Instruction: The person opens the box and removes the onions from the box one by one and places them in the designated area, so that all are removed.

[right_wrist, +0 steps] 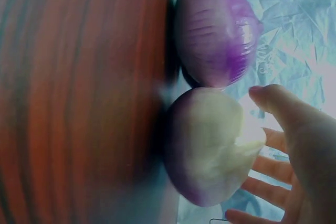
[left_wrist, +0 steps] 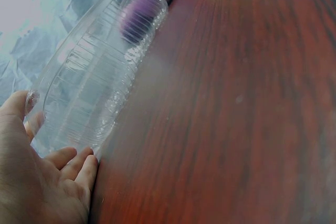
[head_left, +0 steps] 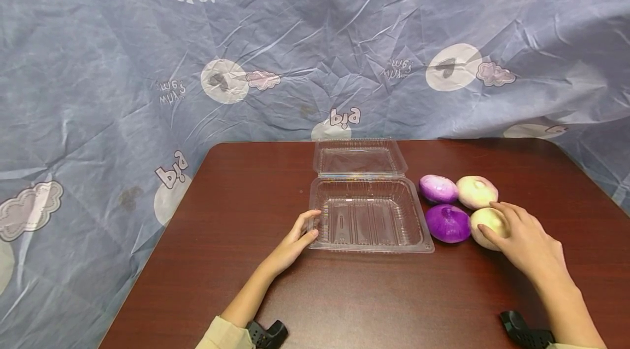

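A clear plastic clamshell container (head_left: pixel 371 246) lies with its lid raised back on the table. My left hand (head_left: pixel 295 235) holds its left rim, thumb and fingers around the edge; the left wrist view shows the hand (left_wrist: pixel 47 182) at the container's end wall (left_wrist: pixel 79 93). Right of the container, onions sit in a close cluster. My right hand (head_left: pixel 534 242) is over the near pale onion (head_left: pixel 484 220), fingers spread around it. In the right wrist view the thumb stands off this pale onion (right_wrist: pixel 205 150), and the fingers show behind it.
Beside that onion lies a deep purple onion (head_left: pixel 448 223). Behind them are a lighter purple onion (head_left: pixel 438 189) and another pale onion (head_left: pixel 477 192). The transparent lid (head_left: pixel 361 160) extends toward the table's back edge. A printed blue-grey cloth (head_left: pixel 295 37) hangs behind the brown table (head_left: pixel 256 185).
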`<state>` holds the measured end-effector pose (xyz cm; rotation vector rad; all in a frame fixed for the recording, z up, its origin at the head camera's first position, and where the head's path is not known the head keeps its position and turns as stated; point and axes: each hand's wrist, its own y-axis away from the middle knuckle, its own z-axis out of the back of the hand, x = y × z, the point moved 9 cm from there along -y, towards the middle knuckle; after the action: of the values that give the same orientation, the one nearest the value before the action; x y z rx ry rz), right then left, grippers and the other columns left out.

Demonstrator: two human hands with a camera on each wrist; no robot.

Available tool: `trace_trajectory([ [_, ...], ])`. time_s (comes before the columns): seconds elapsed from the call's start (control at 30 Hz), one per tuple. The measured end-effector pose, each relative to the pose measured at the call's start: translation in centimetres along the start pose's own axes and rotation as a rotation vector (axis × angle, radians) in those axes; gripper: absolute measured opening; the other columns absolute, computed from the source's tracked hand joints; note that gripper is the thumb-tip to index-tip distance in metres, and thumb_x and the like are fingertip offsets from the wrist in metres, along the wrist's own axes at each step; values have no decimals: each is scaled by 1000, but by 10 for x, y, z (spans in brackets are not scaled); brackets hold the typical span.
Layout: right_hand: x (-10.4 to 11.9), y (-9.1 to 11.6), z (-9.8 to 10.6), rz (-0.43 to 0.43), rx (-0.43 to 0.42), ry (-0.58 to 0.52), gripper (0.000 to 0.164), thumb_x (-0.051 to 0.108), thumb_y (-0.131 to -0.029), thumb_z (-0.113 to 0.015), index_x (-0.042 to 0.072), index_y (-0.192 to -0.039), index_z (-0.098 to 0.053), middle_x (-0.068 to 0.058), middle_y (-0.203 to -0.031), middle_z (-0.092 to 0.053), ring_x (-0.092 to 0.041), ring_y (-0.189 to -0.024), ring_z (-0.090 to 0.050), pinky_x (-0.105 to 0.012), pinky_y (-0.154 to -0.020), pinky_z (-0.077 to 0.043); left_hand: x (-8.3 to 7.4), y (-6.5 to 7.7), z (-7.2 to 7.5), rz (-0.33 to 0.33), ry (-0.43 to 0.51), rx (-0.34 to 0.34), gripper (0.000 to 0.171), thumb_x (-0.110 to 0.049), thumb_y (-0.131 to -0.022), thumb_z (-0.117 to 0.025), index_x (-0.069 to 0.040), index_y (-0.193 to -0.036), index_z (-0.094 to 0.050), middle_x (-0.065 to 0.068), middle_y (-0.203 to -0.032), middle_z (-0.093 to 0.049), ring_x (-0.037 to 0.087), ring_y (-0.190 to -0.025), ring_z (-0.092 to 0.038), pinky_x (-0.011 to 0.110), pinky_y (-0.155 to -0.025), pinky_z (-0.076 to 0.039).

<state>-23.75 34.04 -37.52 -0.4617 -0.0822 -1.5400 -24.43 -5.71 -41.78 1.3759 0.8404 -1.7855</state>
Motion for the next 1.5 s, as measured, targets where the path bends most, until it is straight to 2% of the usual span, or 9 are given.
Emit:
trace_trajectory([
  [0.2,12,1,10,17,-25,-8,45,37,-90,-50,7,-124,-47,-25,-126,-45,-47,-111,-40,-67,-69,-32,0,0,0,-12,3,3,49,-14,-97,-37,-3,-140,-17,19,-150,-12,32,-140,-5,55,-111,-11],
  [0.4,28,2,19,34,-92,-31,37,31,-91,-49,9,-120,-52,-22,-124,-49,-44,-110,-44,-65,-69,-33,0,0,0,-3,-3,6,48,-16,-98,-36,-4,-141,-17,17,-150,-12,30,-141,-4,54,-112,-11],
  [0.57,40,-2,23,52,-141,-39,35,29,-90,-49,11,-120,-54,-21,-123,-52,-42,-110,-45,-64,-69,-35,0,1,0,0,1,3,48,-15,-98,-36,-4,-140,-18,17,-150,-14,29,-141,-6,52,-112,-13],
  [0.77,54,-10,27,122,-224,-26,34,27,-89,-52,11,-119,-55,-17,-126,-52,-41,-109,-47,-62,-72,-38,0,0,-1,-1,8,7,48,-15,-98,-36,-3,-140,-17,18,-150,-14,28,-141,-8,51,-112,-14],
  [1.0,66,-24,27,172,-235,-17,35,27,-89,-51,11,-120,-54,-13,-126,-51,-38,-111,-47,-56,-80,-38,0,0,0,2,13,-2,46,-15,-98,-37,-6,-140,-20,17,-150,-15,28,-140,-9,50,-112,-15],
  [1.13,74,-32,25,201,-206,-3,39,30,-90,-50,10,-123,-52,-15,-129,-49,-39,-114,-44,-53,-90,-34,1,0,0,5,9,-3,46,-16,-98,-37,-7,-139,-20,17,-150,-14,30,-141,-6,52,-112,-12],
  [1.27,78,-42,18,221,-153,42,47,38,-90,-49,11,-129,-47,-17,-134,-44,-38,-120,-38,-57,-99,-24,0,0,0,2,7,3,48,-15,-98,-36,-4,-140,-18,17,-150,-13,30,-141,-4,53,-112,-10],
  [1.37,75,-49,8,200,-71,92,59,48,-89,-46,14,-137,-38,-17,-140,-37,-41,-126,-31,-64,-102,-12,-1,0,0,-2,7,5,48,-13,-98,-36,-3,-140,-17,18,-150,-13,30,-141,-3,54,-112,-10],
  [1.5,66,-55,-8,129,87,149,75,61,-86,-39,20,-145,-19,-17,-149,-20,-48,-132,-15,-74,-96,2,0,0,0,-4,7,-1,47,-13,-98,-36,-3,-140,-18,18,-150,-14,29,-141,-4,52,-112,-10],
])
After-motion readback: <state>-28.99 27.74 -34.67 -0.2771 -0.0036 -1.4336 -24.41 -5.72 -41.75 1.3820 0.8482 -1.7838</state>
